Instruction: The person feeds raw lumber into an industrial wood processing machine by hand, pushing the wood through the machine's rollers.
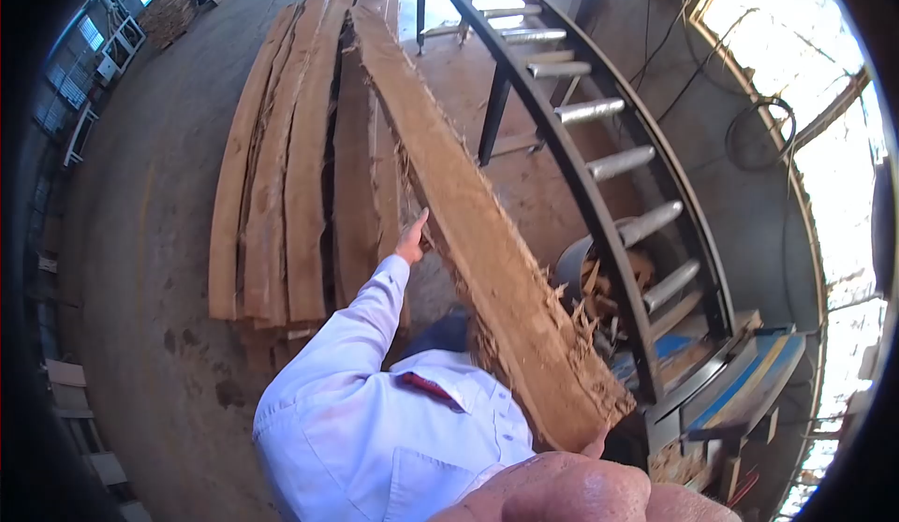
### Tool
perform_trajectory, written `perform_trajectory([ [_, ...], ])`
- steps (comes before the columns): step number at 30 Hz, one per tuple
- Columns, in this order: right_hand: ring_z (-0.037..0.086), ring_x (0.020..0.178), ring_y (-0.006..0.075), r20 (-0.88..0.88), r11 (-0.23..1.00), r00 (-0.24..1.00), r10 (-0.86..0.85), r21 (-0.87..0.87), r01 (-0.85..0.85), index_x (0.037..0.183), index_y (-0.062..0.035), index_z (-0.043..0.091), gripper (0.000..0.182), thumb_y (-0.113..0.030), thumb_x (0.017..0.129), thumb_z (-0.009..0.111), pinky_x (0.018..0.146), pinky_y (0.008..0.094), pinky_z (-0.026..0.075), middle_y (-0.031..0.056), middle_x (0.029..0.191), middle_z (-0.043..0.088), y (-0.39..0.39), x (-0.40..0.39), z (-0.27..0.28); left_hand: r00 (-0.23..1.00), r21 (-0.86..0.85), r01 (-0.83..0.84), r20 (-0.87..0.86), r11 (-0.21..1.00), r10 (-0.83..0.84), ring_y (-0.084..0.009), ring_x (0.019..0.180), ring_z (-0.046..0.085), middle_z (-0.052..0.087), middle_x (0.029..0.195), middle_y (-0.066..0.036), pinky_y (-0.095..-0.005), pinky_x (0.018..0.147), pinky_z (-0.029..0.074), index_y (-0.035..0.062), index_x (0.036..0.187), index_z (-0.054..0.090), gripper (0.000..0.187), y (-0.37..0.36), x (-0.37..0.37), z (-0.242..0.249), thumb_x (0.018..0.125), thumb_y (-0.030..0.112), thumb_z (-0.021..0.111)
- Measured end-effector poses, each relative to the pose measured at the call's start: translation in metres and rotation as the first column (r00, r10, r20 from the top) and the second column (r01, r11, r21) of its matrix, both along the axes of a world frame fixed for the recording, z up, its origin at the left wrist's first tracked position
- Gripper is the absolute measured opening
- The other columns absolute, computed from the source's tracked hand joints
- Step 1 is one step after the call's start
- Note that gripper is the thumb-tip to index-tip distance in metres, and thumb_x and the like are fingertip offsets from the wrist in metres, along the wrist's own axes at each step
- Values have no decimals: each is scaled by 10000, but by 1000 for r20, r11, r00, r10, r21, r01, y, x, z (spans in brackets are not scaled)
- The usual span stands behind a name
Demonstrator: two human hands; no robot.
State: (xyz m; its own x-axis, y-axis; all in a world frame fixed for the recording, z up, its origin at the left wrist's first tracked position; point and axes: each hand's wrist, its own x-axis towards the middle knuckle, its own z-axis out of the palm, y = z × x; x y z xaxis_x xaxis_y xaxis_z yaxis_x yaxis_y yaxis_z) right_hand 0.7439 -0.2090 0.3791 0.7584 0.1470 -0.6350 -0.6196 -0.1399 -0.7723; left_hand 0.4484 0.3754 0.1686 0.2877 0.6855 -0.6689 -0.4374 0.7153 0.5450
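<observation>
A long rough plank (468, 213) with a splintered edge runs tilted from the far stack toward me. My left hand (412, 238), at the end of a white sleeve, grips the plank's left edge about halfway along. Only a sliver of my right hand (596, 446) shows, under the plank's near end, and it appears to hold that end up. My white shirt fills the lower middle of the view.
A stack of curved planks (281, 176) lies on the concrete floor at left. A black metal roller conveyor (604, 110) runs along the right. A round bin of wood scraps (599, 283) stands beneath it, with blue machine parts (740, 382) at lower right.
</observation>
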Motion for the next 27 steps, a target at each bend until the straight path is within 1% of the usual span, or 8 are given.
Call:
perform_trajectory([
  [7, 471, 1270, 229, 294, 927, 937, 189, -368, -72, 1410, 15, 463, 605, -447, 1019, 452, 1082, 342, 352, 158, 1358, 540, 8, -17, -6, 998, 8, 54, 40, 999, -54, -273, 1213, 557, 582, 1339, -90, -445, 1033, 439, 93, 1346, 532, 693, 72, -2, -28, 814, 481, 747],
  [9, 508, 1227, 250, 598, 613, -188, 779, -790, 30, 1373, 69, 480, 633, -459, 1027, 421, 1055, 339, 370, 192, 1316, 565, 1, -14, -33, 976, 43, 125, 173, 991, -131, -272, 1284, 491, 520, 1408, -109, -437, 1081, 380, 51, 1414, 460, 843, 87, 2, -2, 778, 509, 769],
  [12, 529, 1159, 274, 560, 585, -258, 787, -811, 26, 1336, 105, 494, 691, -503, 1022, 399, 1005, 344, 400, 208, 1293, 573, 27, -13, -20, 990, 21, 106, 95, 994, -107, -284, 1212, 552, 583, 1329, -105, -444, 1030, 432, 82, 1355, 520, 730, 96, 1, -10, 783, 456, 778],
  [15, 563, 1062, 309, 269, 783, 963, 4, -600, 164, 1282, 114, 534, 764, -580, 995, 390, 930, 363, 447, 221, 1239, 600, 122, -43, 63, 984, 11, 118, 135, 993, -119, -288, 1192, 565, 601, 1301, -97, -454, 1014, 444, 103, 1326, 549, 672, 94, 11, 2, 782, 421, 784],
  [19, 596, 987, 351, 350, 784, 936, 37, -591, 191, 1229, 112, 569, 840, -659, 960, 368, 873, 398, 487, 251, 1185, 619, 80, 0, 51, 993, -28, 80, 86, 996, -78, -293, 1198, 559, 594, 1309, -104, -462, 1022, 441, 97, 1328, 541, 688, 66, 43, 48, 770, 405, 801],
  [21, 628, 940, 354, 762, 778, -160, 628, -622, 89, 1165, 103, 618, 869, -694, 941, 356, 828, 429, 509, 269, 1109, 656, -1, 47, 3, 995, -58, 70, 70, 996, -65, -295, 1204, 555, 589, 1316, -110, -469, 1027, 440, 88, 1339, 525, 710, 36, 63, 60, 765, 393, 812],
  [24, 646, 938, 362, 344, 483, 932, 117, -839, 249, 1103, 105, 651, 859, -685, 945, 352, 823, 444, 515, 277, 1071, 674, -27, 47, 53, 991, -129, 97, 101, 987, -84, -304, 1225, 539, 579, 1331, -111, -492, 1046, 421, 94, 1339, 524, 677, -24, 79, 58, 783, 360, 803],
  [27, 648, 938, 371, 271, 413, 936, 223, -897, 161, 1089, 101, 658, 844, -675, 948, 358, 821, 445, 517, 277, 1063, 678, -90, 56, 32, 956, -216, 202, 255, 955, -145, -309, 1247, 524, 568, 1349, -114, -494, 1066, 401, 90, 1344, 520, 637, -72, 79, 73, 811, 318, 784],
])
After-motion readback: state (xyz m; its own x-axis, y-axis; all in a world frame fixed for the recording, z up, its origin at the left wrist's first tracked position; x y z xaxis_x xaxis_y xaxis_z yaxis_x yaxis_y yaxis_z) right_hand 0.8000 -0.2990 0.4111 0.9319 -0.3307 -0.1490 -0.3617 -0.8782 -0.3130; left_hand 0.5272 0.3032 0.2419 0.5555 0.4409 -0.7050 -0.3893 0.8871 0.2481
